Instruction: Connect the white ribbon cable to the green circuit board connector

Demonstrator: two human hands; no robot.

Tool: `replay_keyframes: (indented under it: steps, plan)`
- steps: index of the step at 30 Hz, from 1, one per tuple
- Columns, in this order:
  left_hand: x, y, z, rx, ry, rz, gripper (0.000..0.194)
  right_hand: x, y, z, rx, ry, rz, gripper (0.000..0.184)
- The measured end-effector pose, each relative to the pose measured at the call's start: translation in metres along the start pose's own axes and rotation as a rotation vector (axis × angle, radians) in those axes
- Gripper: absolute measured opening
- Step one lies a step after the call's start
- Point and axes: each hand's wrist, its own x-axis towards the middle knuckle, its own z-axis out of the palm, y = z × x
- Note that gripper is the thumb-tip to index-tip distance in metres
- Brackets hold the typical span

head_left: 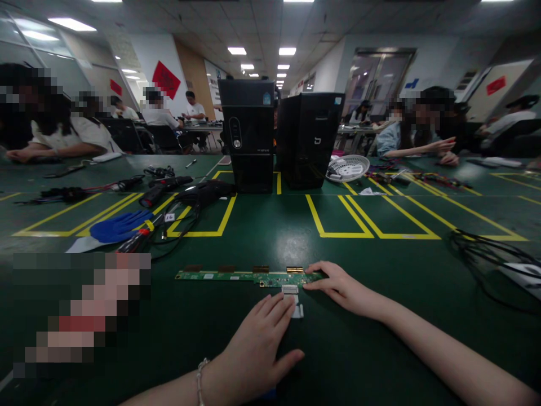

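A long narrow green circuit board (236,276) lies flat on the dark green table in front of me. A short white flat ribbon cable (291,296) hangs off its near edge, right of the middle. My left hand (253,347) lies palm down, its stretched fingers resting on that cable. At the board's right end, the flat fingertips of my right hand (342,287) press on its edge. Neither hand grips anything.
Two black computer towers (247,135) (310,138) stand at the table's middle back. A blue glove (118,225), black cables and tools (169,189) lie at the left, a white basket (349,167) behind right, black wires (490,254) at the right. Yellow tape boxes mark the table. People sit around.
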Motion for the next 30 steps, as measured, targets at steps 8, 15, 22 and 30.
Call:
replay_keyframes:
  steps: [8, 15, 22, 30]
  plan:
    - [-0.0001, 0.0039, -0.0007, -0.015, -0.044, -0.049, 0.07, 0.0014, -0.0015, -0.0009, 0.0, 0.0, 0.003, 0.04]
    - [-0.0004, 0.0037, 0.0018, -0.024, -0.033, -0.053, 0.07, 0.001, 0.0017, 0.001, -0.007, 0.008, -0.006, 0.04]
    - [-0.0017, 0.0033, 0.0019, -0.059, -0.042, -0.076, 0.072, 0.0019, -0.0011, -0.0001, 0.0, 0.004, -0.004, 0.039]
    - [-0.0015, 0.0029, -0.0007, -0.074, -0.046, -0.074, 0.071, 0.001, -0.0006, -0.0003, 0.001, -0.006, 0.011, 0.038]
